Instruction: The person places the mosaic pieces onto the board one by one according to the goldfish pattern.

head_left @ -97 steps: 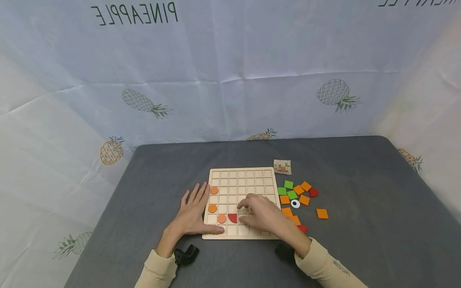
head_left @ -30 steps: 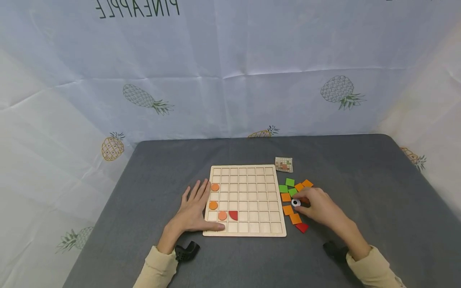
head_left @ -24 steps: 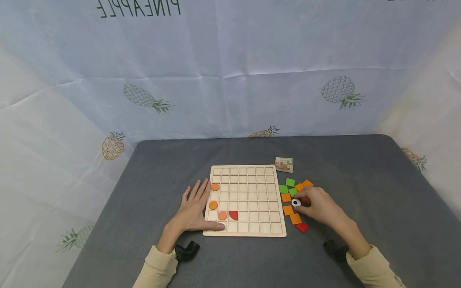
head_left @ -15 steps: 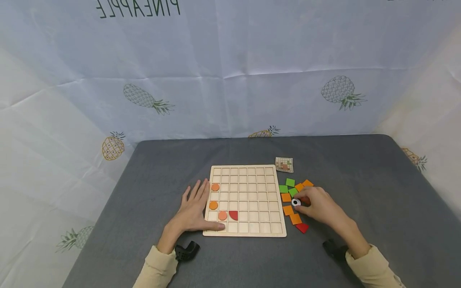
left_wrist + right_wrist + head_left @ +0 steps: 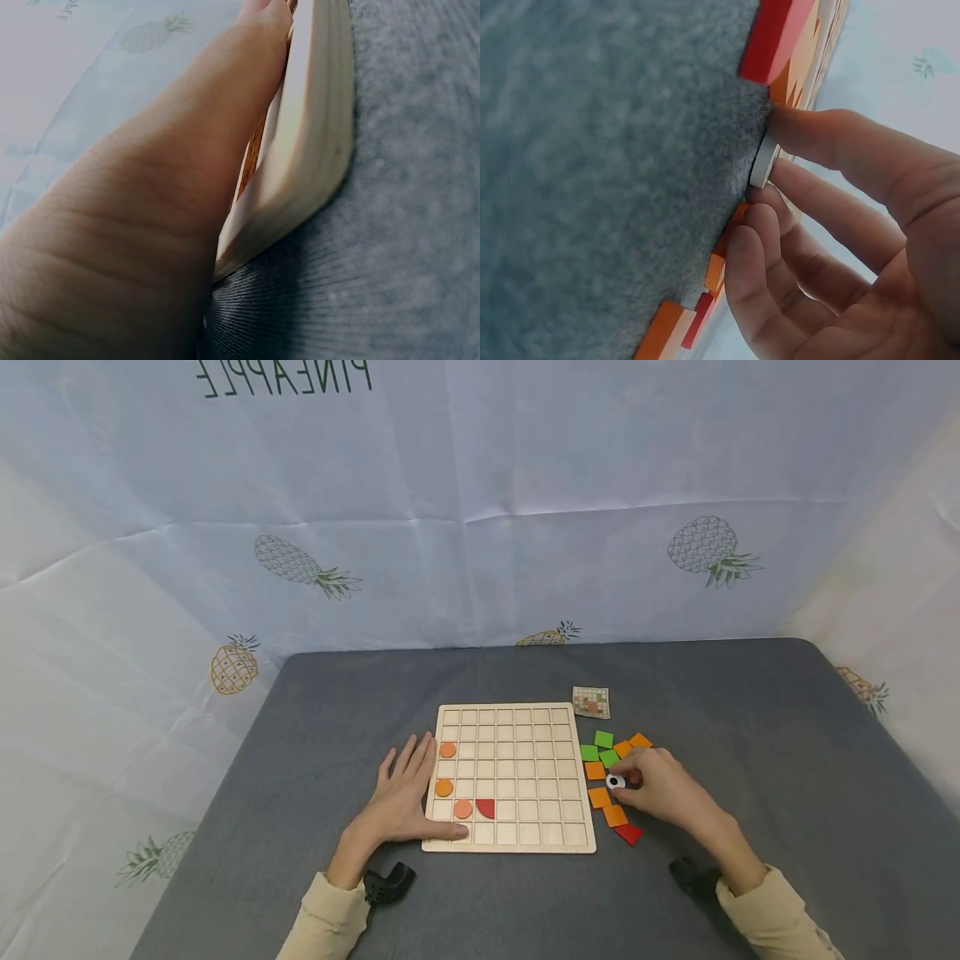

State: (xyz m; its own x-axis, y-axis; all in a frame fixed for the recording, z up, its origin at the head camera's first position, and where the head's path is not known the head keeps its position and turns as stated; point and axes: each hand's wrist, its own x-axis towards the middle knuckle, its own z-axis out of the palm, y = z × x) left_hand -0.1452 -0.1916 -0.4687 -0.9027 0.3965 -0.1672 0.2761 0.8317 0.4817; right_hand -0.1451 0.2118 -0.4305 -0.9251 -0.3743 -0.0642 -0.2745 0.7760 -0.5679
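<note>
My left hand [image 5: 397, 806] lies with straight fingers along the left edge of a wooden grid board [image 5: 528, 768], its thumb over the near-left corner. Two orange discs [image 5: 444, 787], a salmon disc [image 5: 463, 809] and a red quarter-round piece [image 5: 485, 809] sit in the board's cells. To the right of the board, my right hand [image 5: 663, 789] pinches a white disc with a black dot [image 5: 615, 782] between thumb and index finger. In the right wrist view, the white disc's edge [image 5: 763, 159] shows low at the grey cloth. The left wrist view shows mostly the thumb side and the board's corner.
Around the white disc lie green squares [image 5: 590, 752], several orange squares [image 5: 616, 816] and a red piece [image 5: 628, 834]. A small printed pattern card [image 5: 591, 702] lies beyond the board's far-right corner. A hanging pineapple-print cloth [image 5: 480, 577] stands behind the grey table [image 5: 360, 710].
My right hand has moved from above the board, near the red quarter-round piece, rightward to the white disc. Over the last second it has barely moved. The left hand stays at the board.
</note>
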